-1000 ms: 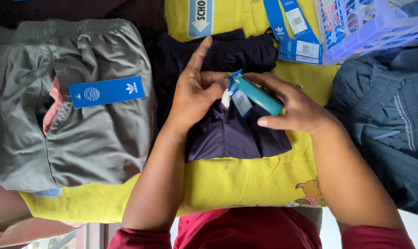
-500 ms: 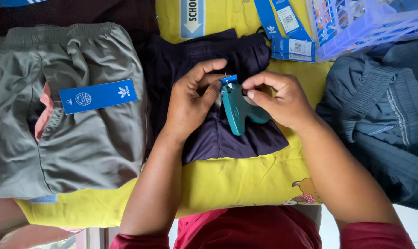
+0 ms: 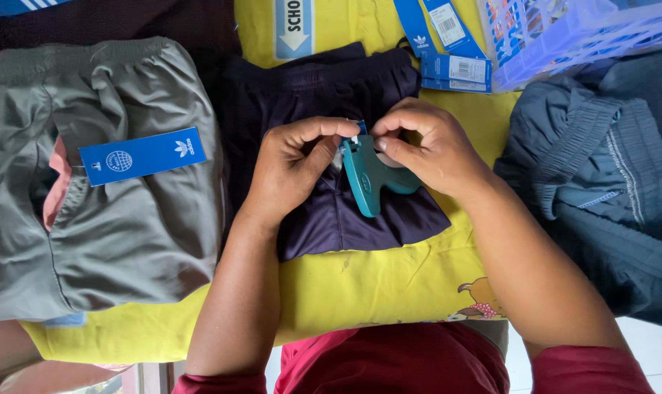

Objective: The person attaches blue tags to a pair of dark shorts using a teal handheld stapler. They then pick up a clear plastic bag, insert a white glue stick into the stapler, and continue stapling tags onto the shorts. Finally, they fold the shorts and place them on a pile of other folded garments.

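Note:
A folded dark navy garment (image 3: 345,211) lies on a yellow cloth (image 3: 360,292) in the middle. My right hand (image 3: 433,149) grips a teal tagging gun (image 3: 367,182), its tip pressed at the garment. My left hand (image 3: 294,157) pinches the fabric and a small blue tag right beside the gun's tip. Both forearms reach up from the bottom of the view, over a red sleeve and red top.
Grey folded shorts (image 3: 105,197) with a blue card tag (image 3: 142,155) lie on the left. A dark blue-grey garment (image 3: 608,182) sits on the right. Several blue tags (image 3: 447,55) and a pale purple plastic basket (image 3: 579,33) are at the top right.
The tagging gun has turned from pointing sideways to handle-down, tip at the garment. Both hands have closed together at the tag near the garment's upper part.

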